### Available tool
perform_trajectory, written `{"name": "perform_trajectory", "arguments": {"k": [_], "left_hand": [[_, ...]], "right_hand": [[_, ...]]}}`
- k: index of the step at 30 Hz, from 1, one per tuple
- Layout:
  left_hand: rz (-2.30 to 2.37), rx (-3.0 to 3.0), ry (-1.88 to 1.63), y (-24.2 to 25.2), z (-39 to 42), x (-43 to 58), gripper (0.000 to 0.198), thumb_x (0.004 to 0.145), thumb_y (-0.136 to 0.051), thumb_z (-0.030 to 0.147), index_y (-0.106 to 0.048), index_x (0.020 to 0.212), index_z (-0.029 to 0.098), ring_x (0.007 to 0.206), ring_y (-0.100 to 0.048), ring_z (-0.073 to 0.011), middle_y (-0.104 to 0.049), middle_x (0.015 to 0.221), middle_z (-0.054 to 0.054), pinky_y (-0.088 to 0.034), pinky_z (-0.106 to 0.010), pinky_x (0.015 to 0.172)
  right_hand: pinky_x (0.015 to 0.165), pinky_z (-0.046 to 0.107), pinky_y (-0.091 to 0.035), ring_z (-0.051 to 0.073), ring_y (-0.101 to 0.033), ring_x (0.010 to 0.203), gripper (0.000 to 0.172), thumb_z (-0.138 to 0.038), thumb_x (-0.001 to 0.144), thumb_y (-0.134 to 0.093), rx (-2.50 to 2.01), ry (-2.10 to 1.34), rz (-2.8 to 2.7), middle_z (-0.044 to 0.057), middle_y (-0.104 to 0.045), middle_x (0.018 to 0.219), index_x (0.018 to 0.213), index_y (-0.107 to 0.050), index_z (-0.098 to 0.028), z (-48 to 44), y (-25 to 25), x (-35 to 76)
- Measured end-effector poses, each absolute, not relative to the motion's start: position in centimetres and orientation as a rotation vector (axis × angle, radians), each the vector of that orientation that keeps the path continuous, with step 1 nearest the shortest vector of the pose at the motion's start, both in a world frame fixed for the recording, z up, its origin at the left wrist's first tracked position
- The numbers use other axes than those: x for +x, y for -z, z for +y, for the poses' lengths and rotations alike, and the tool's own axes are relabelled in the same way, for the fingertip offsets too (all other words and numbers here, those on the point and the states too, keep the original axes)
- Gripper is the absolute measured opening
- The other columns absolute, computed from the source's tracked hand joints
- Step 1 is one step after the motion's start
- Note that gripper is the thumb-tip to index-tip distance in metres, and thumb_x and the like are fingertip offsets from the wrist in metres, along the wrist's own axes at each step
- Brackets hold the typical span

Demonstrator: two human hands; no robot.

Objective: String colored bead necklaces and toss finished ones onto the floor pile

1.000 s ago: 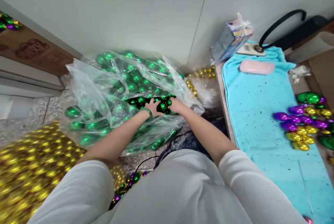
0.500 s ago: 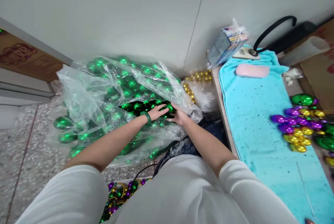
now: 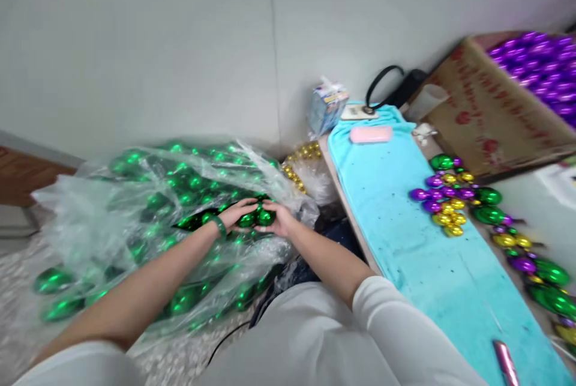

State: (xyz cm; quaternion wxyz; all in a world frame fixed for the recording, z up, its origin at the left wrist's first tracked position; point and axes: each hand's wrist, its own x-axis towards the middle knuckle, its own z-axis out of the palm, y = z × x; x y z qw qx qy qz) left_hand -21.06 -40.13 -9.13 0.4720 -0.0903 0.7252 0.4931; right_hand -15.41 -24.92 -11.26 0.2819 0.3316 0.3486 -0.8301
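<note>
A big clear plastic bag (image 3: pixel 81 218) full of shiny green balls lies at the left. At its torn opening, my left hand (image 3: pixel 236 213), with a green bangle (image 3: pixel 219 227) on the wrist, curls round a green ball (image 3: pixel 246 220). Facing it, my right hand (image 3: pixel 281 221) is closed on another green ball (image 3: pixel 266 217). Both hands are close together, with the balls between them. The undersides of the balls and some fingertips are hidden.
To the right, a table with a turquoise towel (image 3: pixel 382 194) bears purple and gold ball clusters (image 3: pixel 443 194), a pink case (image 3: pixel 371 134) and a tissue pack (image 3: pixel 327 108). A cardboard box (image 3: pixel 490 116) of purple balls stands behind. Gold beads (image 3: pixel 294 176) lie beside the bag.
My hands, spread in the bag's opening before, now have green balls gripped between them. The view has swung right, bringing the box of purple balls into sight.
</note>
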Motion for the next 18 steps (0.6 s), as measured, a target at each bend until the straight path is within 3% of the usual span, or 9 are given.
{"name": "perform_trajectory", "arguments": {"k": [5,7,10,12,15,18], "left_hand": [[1.766,-0.050,-1.283,2.2,-39.4,-20.1,0.069,0.062,-0.071,0.058,-0.052,0.123,0.031,0.104,-0.063,-0.0308,-0.062,0.124,-0.006,-0.057,-0.036,0.066],[1.902,0.133,-1.293,-0.6,-37.0,-19.5,0.061,0.066,-0.066,0.060,-0.054,0.122,0.037,0.117,-0.056,-0.0324,-0.055,0.135,-0.002,-0.056,-0.040,0.079],[2.058,0.555,-1.288,-3.1,-29.4,-19.6,0.055,0.071,-0.064,0.058,-0.054,0.122,0.040,0.134,-0.041,-0.0280,-0.048,0.141,0.002,-0.042,-0.039,0.105],[2.003,0.807,-1.293,-3.1,-22.1,-20.6,0.058,0.071,-0.063,0.059,-0.055,0.123,0.034,0.132,-0.043,-0.0273,-0.052,0.138,-0.001,-0.038,-0.039,0.109],[1.775,0.989,-1.194,-2.0,-10.6,-22.2,0.072,0.062,-0.061,0.068,-0.059,0.119,0.024,0.126,-0.049,-0.0302,-0.059,0.130,-0.006,-0.041,-0.041,0.106],[1.817,1.136,-0.918,-1.8,-2.1,-21.8,0.078,0.051,-0.057,0.077,-0.064,0.114,0.031,0.121,-0.053,-0.0313,-0.068,0.117,0.003,-0.040,-0.044,0.108]], "right_hand": [[0.058,0.034,-0.054,0.017,-0.062,0.069,0.058,-0.029,0.065,-0.073,0.563,2.314,1.048,-0.001,-0.062,0.090,0.119,-0.051,-0.030,-22.9,5.0,-13.6],[0.071,0.040,-0.055,0.020,-0.063,0.080,0.061,-0.036,0.064,-0.076,0.536,2.375,1.358,-0.001,-0.062,0.099,0.121,-0.054,-0.033,-20.6,1.9,-12.1],[0.098,0.041,-0.044,0.023,-0.056,0.110,0.046,-0.045,0.074,-0.069,0.613,2.405,2.139,0.001,-0.059,0.117,0.117,-0.060,-0.033,-15.1,-1.3,-9.7],[0.107,0.038,-0.035,0.022,-0.048,0.122,0.041,-0.044,0.082,-0.061,0.819,2.275,2.568,0.002,-0.056,0.125,0.120,-0.059,-0.031,-10.5,-2.2,-9.0],[0.108,0.039,-0.034,0.022,-0.045,0.125,0.040,-0.044,0.090,-0.051,1.382,2.024,2.675,0.006,-0.054,0.127,0.127,-0.054,-0.028,-4.0,-1.8,-8.7],[0.105,0.047,-0.034,0.028,-0.041,0.128,0.049,-0.049,0.090,-0.048,1.733,1.869,2.593,0.010,-0.046,0.136,0.134,-0.045,-0.027,-0.4,-0.7,-8.5]]}}
